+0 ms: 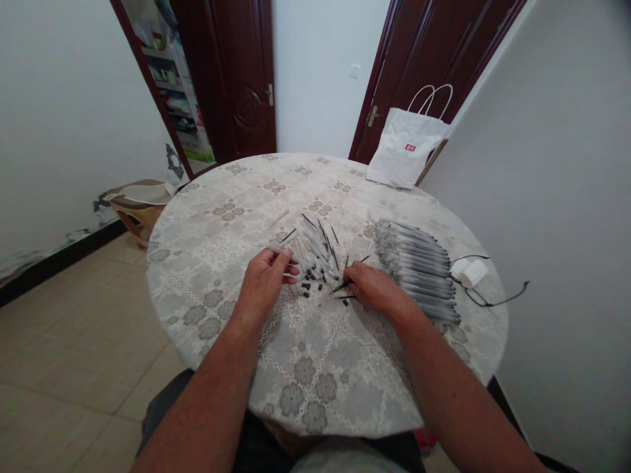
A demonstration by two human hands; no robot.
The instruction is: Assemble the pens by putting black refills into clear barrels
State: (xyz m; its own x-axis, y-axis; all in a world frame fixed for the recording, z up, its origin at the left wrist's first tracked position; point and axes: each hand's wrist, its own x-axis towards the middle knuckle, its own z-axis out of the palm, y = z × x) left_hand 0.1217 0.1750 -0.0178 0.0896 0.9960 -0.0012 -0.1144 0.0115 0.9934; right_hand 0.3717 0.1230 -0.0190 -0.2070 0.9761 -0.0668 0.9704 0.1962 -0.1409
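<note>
Holding one pen barrel (279, 250), one refill (342, 286)

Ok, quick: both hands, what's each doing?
Left hand: closed on a pale pen barrel.
Right hand: fingers pinching a thin black refill.

One round bench (211, 263) carries everything, and the places below are given from it. Two hands work above its middle, the left hand (263, 282) and the right hand (377, 289). At the bench's middle lies one loose heap of white pen barrels (310, 253), too many to count, with several thin black refills (328, 240) and about a dozen small black caps (308, 286). Toward its right side sits one stack of assembled pens (419, 269). At its far edge stands one white paper bag (404, 154). At its right edge rests one white charger (470, 271) with one black cable (493, 302). Beyond the bench stand two dark doors (236, 79).
</note>
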